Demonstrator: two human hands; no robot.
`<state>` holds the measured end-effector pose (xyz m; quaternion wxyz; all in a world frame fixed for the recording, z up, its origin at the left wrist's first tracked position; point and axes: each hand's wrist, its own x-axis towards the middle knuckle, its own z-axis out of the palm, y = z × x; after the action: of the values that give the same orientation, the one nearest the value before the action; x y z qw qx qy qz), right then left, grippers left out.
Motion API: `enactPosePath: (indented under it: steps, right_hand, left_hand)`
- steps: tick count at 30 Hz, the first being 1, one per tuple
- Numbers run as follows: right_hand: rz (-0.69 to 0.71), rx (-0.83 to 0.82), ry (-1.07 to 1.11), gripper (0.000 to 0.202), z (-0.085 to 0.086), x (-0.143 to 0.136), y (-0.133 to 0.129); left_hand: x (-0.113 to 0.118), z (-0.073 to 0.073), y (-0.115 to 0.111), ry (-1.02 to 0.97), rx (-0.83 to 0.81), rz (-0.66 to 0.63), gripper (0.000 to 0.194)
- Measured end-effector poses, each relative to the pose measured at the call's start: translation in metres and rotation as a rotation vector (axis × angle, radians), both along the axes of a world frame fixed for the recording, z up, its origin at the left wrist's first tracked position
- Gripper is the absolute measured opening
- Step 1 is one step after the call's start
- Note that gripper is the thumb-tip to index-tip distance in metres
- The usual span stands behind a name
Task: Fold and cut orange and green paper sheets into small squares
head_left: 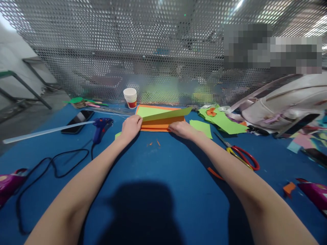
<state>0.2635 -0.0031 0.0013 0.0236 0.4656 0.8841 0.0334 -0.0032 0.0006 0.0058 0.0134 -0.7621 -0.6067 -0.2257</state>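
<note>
A light green sheet of paper [170, 113] lies over an orange sheet of paper [156, 126], its near edge lifted and bent up. At the left side my left hand [131, 127] is closed on the green paper, thumb and fingers pinching near the fold. My right hand [181, 129] is closed at the near right edge of the orange paper, fingertips curled on it and partly hidden. Another green piece of paper [201, 128] rests beside my right wrist. Small orange scraps [158, 143] lie on the blue table just in front of the papers.
A blue glue gun [100, 129] with a long glue stick and black cord lies left, near a phone [78, 121]. Paper cups [130, 98] stand behind. Scissors [242, 156], green offcuts [224, 119] and a pale bag [286, 98] are right. A perforated metal panel [153, 51] closes the back.
</note>
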Motion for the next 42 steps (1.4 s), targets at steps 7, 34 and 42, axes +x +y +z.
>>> enactPosePath:
  steps: [7, 34, 42]
  right_hand:
    - [-0.083, 0.019, -0.082, 0.033, -0.006, -0.003, -0.001]
    - [0.103, 0.258, 0.064, 0.032, -0.01, 0.017, -0.032]
    - [0.118, 0.288, 0.128, 0.033, -0.017, 0.02, -0.04]
  left_hand:
    - [-0.002, 0.003, 0.001, -0.036, 0.044, 0.004, 0.025]
    - [0.003, 0.012, -0.006, 0.134, -0.081, 0.044, 0.029]
    - [0.003, 0.007, -0.008, 0.264, -0.162, -0.04, 0.029]
